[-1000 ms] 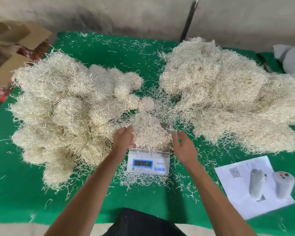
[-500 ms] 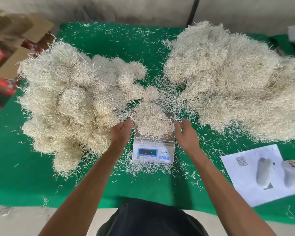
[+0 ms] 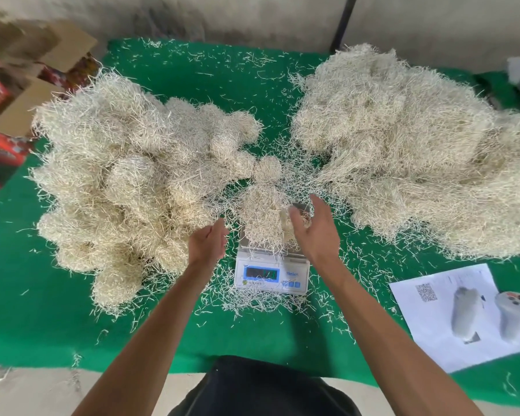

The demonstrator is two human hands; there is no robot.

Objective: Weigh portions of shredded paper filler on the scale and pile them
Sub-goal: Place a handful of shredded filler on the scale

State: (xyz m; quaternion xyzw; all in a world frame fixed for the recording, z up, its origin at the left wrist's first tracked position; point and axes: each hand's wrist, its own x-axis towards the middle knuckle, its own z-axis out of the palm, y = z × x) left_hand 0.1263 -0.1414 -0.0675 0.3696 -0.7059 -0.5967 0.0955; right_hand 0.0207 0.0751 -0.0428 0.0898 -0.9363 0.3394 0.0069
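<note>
Nearest to you, past your dark clothing point(image 3: 261, 388), both bare forearms reach out over the near edge of the green-covered table point(image 3: 42, 325). Your left hand point(image 3: 208, 244) hovers just left of the scale point(image 3: 272, 273), fingers loosely extended and holding nothing that you can see; it sits close to the right fringe of the left pile without clearly touching it. Your right hand point(image 3: 314, 232) is spread open with the palm turned toward the portion of shredded paper filler point(image 3: 263, 220), thumb and fingers cupped loosely against its right side; whether skin actually touches the strands cannot be told, and the fingers close around nothing.

That portion rests heaped on the scale's platform, between your two hands and a little beyond them, with strands hanging over the platform's edges. The scale stands near the middle of the table's near half; its blue display point(image 3: 261, 273) faces you, the reading blurred. Loose strands litter the cloth around its base.

Toward the near right corner lies a white printed sheet point(image 3: 427, 319) carrying two pale wrapped rolls point(image 3: 467, 313), side by side.

Farther out, the left pile point(image 3: 117, 181) of rounded clumps fills the table's left half, and a larger right pile point(image 3: 403, 151) spreads to the right edge. Beyond the far left corner are cardboard boxes point(image 3: 21, 115).
</note>
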